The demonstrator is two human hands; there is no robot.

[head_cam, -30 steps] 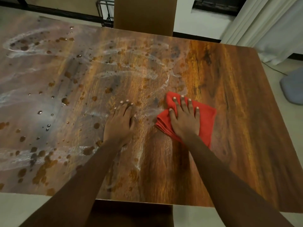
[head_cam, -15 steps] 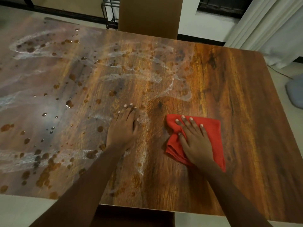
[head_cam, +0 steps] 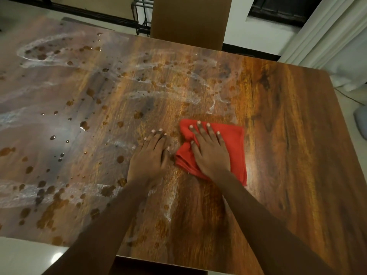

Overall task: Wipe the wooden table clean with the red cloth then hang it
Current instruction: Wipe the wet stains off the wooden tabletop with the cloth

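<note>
Fingers of your right grip (head_cam: 211,153) lie straight and spread on the red cloth (head_cam: 236,147), pressing it flat to the wooden counter (head_cam: 288,155) right of the middle, nothing clenched. Your left grip (head_cam: 149,157) rests released, palm down, on the bare wood just left of the cloth. Brown spots (head_cam: 84,125) and white streaks (head_cam: 29,58) cover the counter's left and far parts.

Filling most of frame: wooden table (head_cam: 288,155), grain running top to bottom. Carrying brown splotches (head_cam: 84,125) and small droplets across left half and upper centre. Showing whitish smeared streaks (head_cam: 39,60) at upper left, centre and lower left. Bearing folded red cloth (head_cam: 234,139), lying flat at centre. Supporting left hand (head_cam: 149,157) flat on bare wood, just beside cloth's left edge; right hand (head_cam: 210,153) pressing flat on cloth, fingers spread.
</note>
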